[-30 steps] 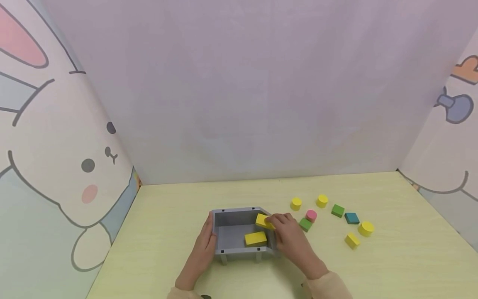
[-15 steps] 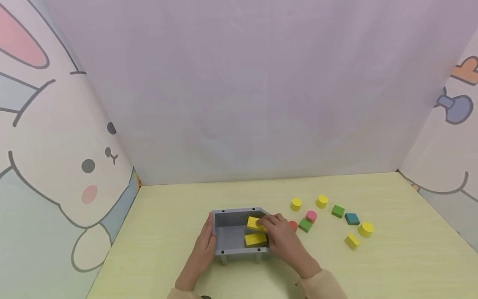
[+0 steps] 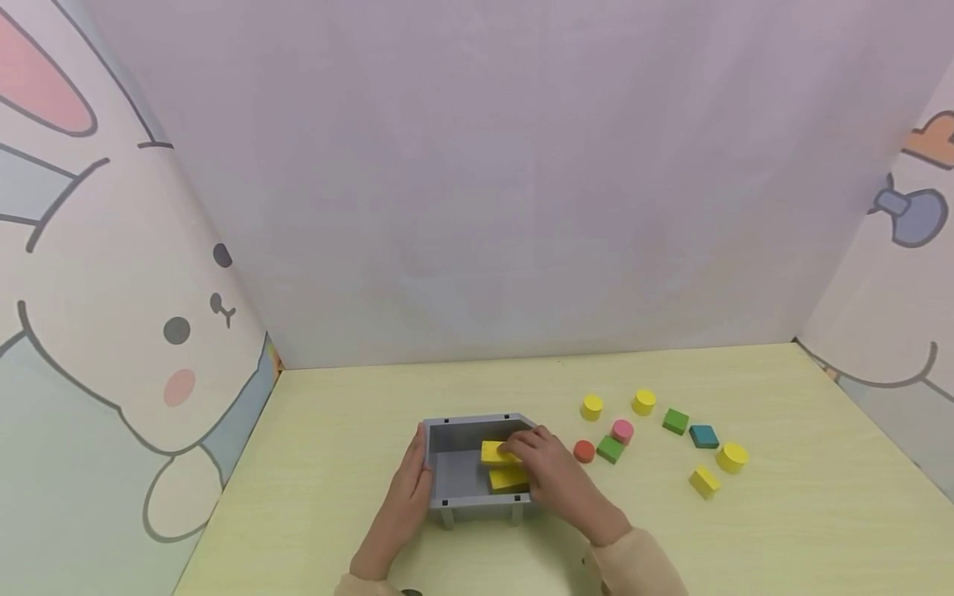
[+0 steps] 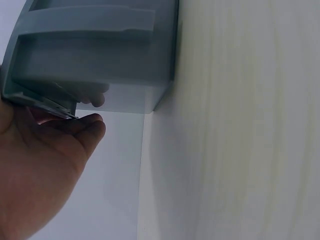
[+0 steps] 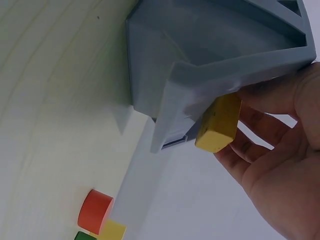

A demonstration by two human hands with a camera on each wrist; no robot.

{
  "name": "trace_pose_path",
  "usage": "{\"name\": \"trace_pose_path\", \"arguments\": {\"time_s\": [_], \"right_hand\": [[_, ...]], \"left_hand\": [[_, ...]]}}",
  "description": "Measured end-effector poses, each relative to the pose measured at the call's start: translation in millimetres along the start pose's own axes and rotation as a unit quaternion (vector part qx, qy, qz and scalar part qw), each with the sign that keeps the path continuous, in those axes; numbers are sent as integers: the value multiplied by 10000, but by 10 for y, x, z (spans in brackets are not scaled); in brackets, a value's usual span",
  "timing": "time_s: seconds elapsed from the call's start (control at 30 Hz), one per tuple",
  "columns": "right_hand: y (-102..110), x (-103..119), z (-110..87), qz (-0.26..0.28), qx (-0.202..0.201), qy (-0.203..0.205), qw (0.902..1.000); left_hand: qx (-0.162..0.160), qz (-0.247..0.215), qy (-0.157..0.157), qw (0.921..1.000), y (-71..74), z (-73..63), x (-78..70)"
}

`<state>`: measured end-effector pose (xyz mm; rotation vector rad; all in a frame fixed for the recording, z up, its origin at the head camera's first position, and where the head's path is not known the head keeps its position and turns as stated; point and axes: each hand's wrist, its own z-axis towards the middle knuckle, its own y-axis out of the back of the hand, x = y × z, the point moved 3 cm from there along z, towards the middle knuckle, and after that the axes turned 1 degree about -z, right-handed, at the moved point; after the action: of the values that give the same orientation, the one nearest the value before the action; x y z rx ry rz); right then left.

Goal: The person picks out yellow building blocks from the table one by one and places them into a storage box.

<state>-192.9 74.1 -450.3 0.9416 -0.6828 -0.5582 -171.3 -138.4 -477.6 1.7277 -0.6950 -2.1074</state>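
Observation:
A grey plastic bin (image 3: 462, 476) stands on the table in the head view, its angled end on the right. At its left wall my left hand (image 3: 408, 480) holds the side; in the left wrist view those fingers (image 4: 92, 132) are right at the rim. My right hand (image 3: 551, 476) reaches over the angled end and pinches a yellow rectangular block (image 3: 495, 452) inside the bin. That block also shows below the rim in the right wrist view, a yellow block (image 5: 220, 122) against the fingers. A second yellow block (image 3: 507, 480) lies on the bin floor, partly covered by the right hand.
Right of the bin lie several small blocks: a red cylinder (image 3: 585, 451), a pink cylinder (image 3: 622, 431), green blocks (image 3: 676, 421), a teal block (image 3: 704, 436), yellow cylinders (image 3: 733, 458) and a yellow block (image 3: 704, 481). A pale curtain (image 3: 522, 207) hangs behind the table.
My right hand has moved left and slightly down with the yellow block, further over the bin's inside. The red cylinder has come into view behind it. My left hand stays put.

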Motion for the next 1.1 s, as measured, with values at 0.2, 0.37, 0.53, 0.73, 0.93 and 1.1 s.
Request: {"name": "trace_pose_path", "arguments": {"time_s": [0.2,0.37,0.53,0.73,0.93,1.1], "right_hand": [[-8,-16,18,321,535,-87,9980],[-12,-32,34,458,673,45,9967],[-35,-59,52,545,784,147,9953],[-56,-82,80,639,905,292,9934],[-56,-95,96,949,1047,387,9892],[-93,-114,111,965,1087,386,9886]], "left_hand": [[22,-8,9,10000,0,-1,-4],[48,-25,15,10000,-1,-1,-2],[41,4,11,10000,-1,-1,-3],[42,-12,1,10000,1,-5,-12],[19,-26,14,10000,0,-4,-6],[26,-35,40,10000,-6,-2,9]]}}
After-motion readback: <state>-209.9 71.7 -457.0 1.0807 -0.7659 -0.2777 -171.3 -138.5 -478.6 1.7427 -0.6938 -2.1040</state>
